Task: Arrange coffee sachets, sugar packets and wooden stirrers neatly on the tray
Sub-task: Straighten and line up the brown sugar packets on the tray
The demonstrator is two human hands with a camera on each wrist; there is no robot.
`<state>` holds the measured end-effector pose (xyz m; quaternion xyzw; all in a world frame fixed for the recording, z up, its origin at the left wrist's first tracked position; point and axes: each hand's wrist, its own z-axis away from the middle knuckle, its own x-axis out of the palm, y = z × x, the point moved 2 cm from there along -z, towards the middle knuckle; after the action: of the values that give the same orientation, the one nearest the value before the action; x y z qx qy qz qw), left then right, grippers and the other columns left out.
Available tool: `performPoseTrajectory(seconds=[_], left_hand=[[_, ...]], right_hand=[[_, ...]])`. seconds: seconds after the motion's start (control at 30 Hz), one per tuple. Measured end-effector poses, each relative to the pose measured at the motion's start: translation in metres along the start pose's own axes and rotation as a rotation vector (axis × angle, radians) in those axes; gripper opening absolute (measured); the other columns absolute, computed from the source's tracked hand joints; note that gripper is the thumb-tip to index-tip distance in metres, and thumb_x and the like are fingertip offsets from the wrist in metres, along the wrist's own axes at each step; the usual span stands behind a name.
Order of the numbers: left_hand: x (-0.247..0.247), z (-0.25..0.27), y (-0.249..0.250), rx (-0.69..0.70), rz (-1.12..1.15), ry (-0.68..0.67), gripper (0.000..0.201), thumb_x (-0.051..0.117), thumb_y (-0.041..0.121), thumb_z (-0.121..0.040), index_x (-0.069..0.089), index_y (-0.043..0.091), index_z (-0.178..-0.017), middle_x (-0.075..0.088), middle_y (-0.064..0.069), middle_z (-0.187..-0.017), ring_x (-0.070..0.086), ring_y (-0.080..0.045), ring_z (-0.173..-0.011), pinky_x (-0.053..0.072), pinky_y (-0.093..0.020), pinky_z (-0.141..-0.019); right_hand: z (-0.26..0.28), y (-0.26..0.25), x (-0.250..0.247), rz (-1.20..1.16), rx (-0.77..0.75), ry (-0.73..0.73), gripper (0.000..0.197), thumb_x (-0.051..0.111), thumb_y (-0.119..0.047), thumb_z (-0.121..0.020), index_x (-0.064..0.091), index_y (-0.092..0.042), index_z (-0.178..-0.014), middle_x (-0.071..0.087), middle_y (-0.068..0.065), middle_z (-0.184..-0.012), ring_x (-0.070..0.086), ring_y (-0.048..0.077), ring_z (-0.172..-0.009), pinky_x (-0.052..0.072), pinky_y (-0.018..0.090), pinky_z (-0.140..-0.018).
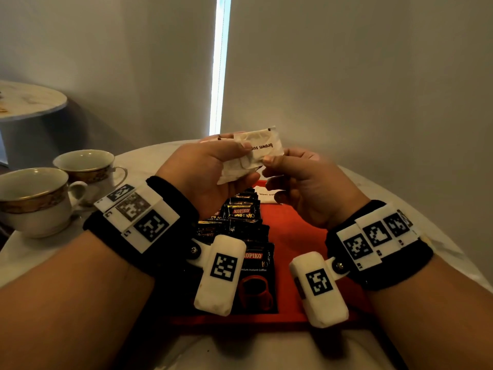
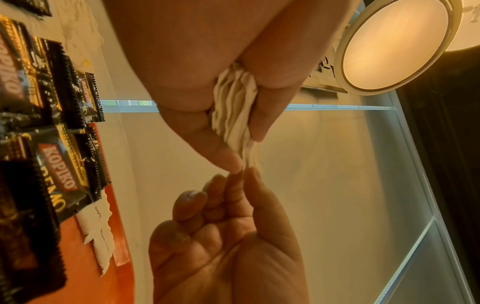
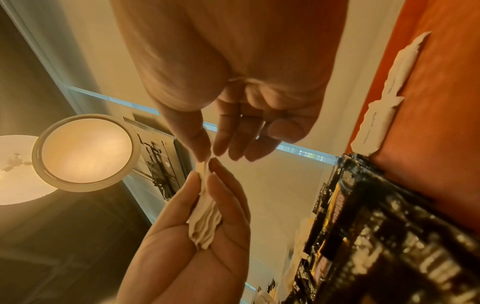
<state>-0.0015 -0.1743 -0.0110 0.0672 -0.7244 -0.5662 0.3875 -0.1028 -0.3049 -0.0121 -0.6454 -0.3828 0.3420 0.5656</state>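
the left hand (image 1: 210,166) is gripping a stack of white brown sugar packets (image 1: 250,153) between thumb and curled fingers, holding it in the air above the far part of the red tray (image 1: 296,236). the right hand (image 1: 301,188) is pinching the corner of the front packet with thumb and forefinger, its other fingers loosely curled. in the left wrist view the packet edges (image 2: 235,111) are fanning out between the left thumb and fingers, and the right hand (image 2: 226,236) is meeting them from below at the tips. in the right wrist view the stack (image 3: 205,222) is lying in the left palm (image 3: 187,253).

on the tray, black kopiko coffee sachets (image 1: 245,236) are lying in overlapping rows along its left side, running from the near edge toward the far edge. more brown sugar packets (image 1: 264,194) are lying flat at the tray's far edge, just beside the farthest sachets. the tray is sitting on a round white table (image 1: 40,257). two gold-trimmed teacups (image 1: 34,198) are standing near the table's left edge, well apart from the tray.
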Motion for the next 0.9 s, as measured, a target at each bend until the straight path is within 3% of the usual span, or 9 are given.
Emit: performPoseTrajectory(seconds=[0.1,0.23,0.4,0.53,0.7,0.8,0.9], left_hand=[[0.0000,0.0004,-0.0001,-0.006,-0.010,-0.008,0.018,0.060,0.007,-0.094,0.060,0.006,-0.112,0.072,-0.015,-0.102,0.072,-0.019,-0.071,0.057,-0.027,-0.058],[-0.0009,0.0008,0.0005,-0.019,-0.030,0.002,0.019,0.062,0.009,-0.094,0.061,0.008,-0.112,0.071,-0.018,-0.112,0.070,-0.022,-0.081,0.057,-0.028,-0.059],[-0.0008,0.0014,0.0012,-0.042,-0.032,0.026,0.018,0.056,0.005,-0.097,0.063,0.010,-0.112,0.068,-0.020,-0.119,0.069,-0.029,-0.093,0.059,-0.034,-0.060],[0.0001,0.0032,0.0029,-0.045,-0.011,0.042,0.027,0.047,0.000,-0.098,0.063,0.015,-0.114,0.063,-0.019,-0.121,0.071,-0.035,-0.100,0.062,-0.039,-0.064],[0.0009,0.0042,0.0036,-0.050,-0.020,0.062,0.025,0.048,0.002,-0.096,0.065,0.015,-0.109,0.060,-0.014,-0.117,0.064,-0.027,-0.091,0.056,-0.028,-0.055],[0.0013,0.0047,0.0028,-0.070,-0.022,0.048,0.017,0.065,0.012,-0.089,0.066,0.013,-0.106,0.061,-0.010,-0.107,0.062,-0.020,-0.078,0.051,-0.024,-0.053],[0.0004,0.0044,0.0001,-0.079,-0.091,0.021,0.050,0.076,0.024,-0.073,0.064,0.008,-0.118,0.062,-0.009,-0.103,0.061,-0.014,-0.071,0.050,-0.022,-0.052]], right_hand=[[-0.0016,0.0010,0.0006,-0.013,-0.012,0.012,0.009,0.065,-0.013,-0.092,0.068,-0.008,-0.099,0.065,0.001,-0.076,0.057,0.013,-0.062,0.039,0.026,-0.054],[-0.0022,0.0005,-0.0005,-0.064,-0.018,0.033,0.007,0.064,-0.014,-0.093,0.067,-0.009,-0.096,0.065,0.001,-0.075,0.058,0.012,-0.062,0.040,0.024,-0.052],[-0.0035,-0.0009,-0.0025,-0.126,-0.037,0.075,0.023,0.062,-0.013,-0.094,0.064,-0.003,-0.114,0.069,0.005,-0.086,0.063,0.016,-0.072,0.045,0.026,-0.057],[-0.0037,-0.0035,-0.0029,-0.177,-0.082,0.080,0.008,0.057,-0.011,-0.094,0.059,-0.007,-0.101,0.072,0.010,-0.093,0.066,0.019,-0.078,0.048,0.029,-0.061],[-0.0029,-0.0053,-0.0030,-0.223,-0.110,0.115,0.010,0.050,-0.007,-0.098,0.057,-0.011,-0.092,0.072,0.008,-0.085,0.067,0.019,-0.073,0.049,0.029,-0.056],[-0.0038,-0.0041,-0.0033,-0.236,-0.114,0.137,0.010,0.053,-0.007,-0.098,0.061,-0.011,-0.096,0.071,0.006,-0.083,0.067,0.015,-0.070,0.048,0.026,-0.054],[-0.0031,-0.0027,-0.0010,-0.218,-0.114,0.110,0.011,0.056,-0.008,-0.097,0.064,-0.009,-0.104,0.073,0.006,-0.086,0.070,0.015,-0.073,0.050,0.026,-0.058]])
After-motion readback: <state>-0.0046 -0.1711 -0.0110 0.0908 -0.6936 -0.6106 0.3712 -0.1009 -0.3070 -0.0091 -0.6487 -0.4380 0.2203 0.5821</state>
